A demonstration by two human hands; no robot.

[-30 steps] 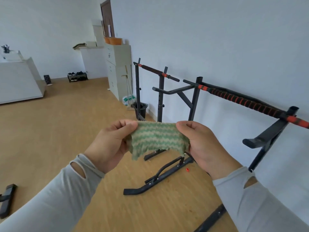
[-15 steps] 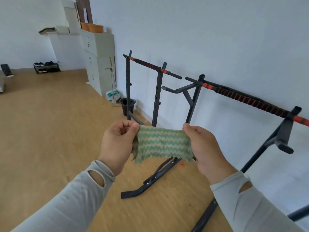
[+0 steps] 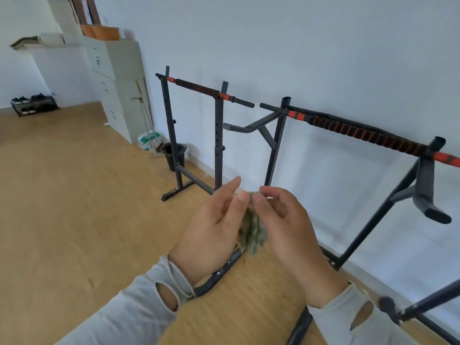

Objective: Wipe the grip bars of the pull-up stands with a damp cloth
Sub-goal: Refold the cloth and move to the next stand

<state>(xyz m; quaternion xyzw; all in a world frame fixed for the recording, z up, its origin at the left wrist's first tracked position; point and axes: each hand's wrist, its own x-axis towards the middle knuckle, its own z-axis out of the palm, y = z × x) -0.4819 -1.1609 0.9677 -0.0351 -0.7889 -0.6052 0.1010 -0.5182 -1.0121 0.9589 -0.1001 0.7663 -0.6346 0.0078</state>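
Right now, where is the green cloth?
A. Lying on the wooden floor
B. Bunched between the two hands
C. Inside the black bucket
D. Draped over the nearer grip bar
B: the green cloth hangs bunched between the left hand and the right hand, apart from the nearer grip bar.

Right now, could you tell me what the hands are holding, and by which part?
The green cloth, bunched between both hands: left hand and right hand pinch its upper edge.

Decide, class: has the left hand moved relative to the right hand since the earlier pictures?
Yes. The left hand has closed in on the right hand, bunching the green cloth between them.
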